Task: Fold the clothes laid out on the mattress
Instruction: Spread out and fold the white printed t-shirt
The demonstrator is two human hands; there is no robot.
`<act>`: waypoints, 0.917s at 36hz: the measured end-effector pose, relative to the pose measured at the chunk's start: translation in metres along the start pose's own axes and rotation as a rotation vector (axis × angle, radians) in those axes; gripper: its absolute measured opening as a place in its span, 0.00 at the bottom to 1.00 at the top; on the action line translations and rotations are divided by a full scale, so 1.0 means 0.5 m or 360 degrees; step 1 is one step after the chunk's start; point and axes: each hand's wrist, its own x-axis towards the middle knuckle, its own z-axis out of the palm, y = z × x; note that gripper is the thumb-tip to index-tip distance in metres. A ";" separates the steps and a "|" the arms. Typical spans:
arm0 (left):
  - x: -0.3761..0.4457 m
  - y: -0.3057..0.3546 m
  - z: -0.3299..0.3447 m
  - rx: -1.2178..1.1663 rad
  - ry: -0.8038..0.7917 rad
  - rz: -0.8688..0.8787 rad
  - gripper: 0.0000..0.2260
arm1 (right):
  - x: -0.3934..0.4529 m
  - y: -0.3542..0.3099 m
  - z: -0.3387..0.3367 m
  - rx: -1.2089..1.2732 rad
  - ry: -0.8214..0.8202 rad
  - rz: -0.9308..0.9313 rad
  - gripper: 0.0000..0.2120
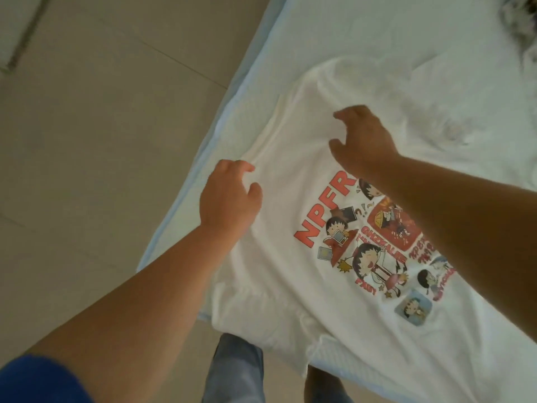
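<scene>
Reaching over the mattress (pixel 363 33), you are hovering your left hand (pixel 229 196) and right hand (pixel 363 138), fingers loosely spread and holding nothing, above the flat white printed T-shirt (pixel 290 199); grabbing unevenly is likely risking a crooked fold.

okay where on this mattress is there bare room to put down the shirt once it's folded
Bare sheet lies beyond the white T-shirt, across the top of the mattress, up to the dark crumpled garment in the far corner. A narrow strip runs along the floor-side edge beside the left hand. Crowded: the middle, under the T-shirt and right hand.
</scene>
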 end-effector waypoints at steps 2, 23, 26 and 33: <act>0.003 0.029 0.016 0.0113 -0.0160 0.0233 0.17 | -0.034 0.041 0.009 -0.0047 -0.0009 0.0083 0.23; 0.318 0.339 0.202 0.0308 -0.0099 0.0405 0.19 | 0.096 0.447 -0.114 0.0493 0.0673 0.0892 0.23; 0.361 0.363 0.218 0.0451 -0.0153 0.0271 0.20 | 0.136 0.466 -0.114 0.0363 0.0161 0.0983 0.30; 0.394 0.388 0.210 0.0540 -0.0066 0.0194 0.13 | 0.173 0.471 -0.134 0.0267 0.0183 0.0761 0.15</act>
